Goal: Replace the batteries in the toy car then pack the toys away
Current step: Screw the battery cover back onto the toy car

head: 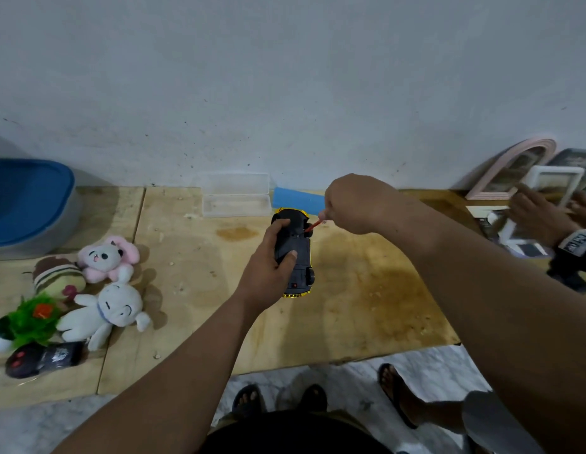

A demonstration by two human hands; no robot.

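Left hand [268, 257] grips the upturned black-and-yellow plastic toy car [293, 253] above the wooden table [367, 290], long axis pointing away; right hand [354, 204] pinches a thin red screwdriver [313, 226] angled into its far end.

Black-and-yellow toy car [295, 253], red screwdriver [313, 226]

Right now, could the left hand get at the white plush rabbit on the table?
Probably not yet. The left hand grips the toy car while the right hand works a screwdriver on it. The way to the rabbit looks free, once it lets go.
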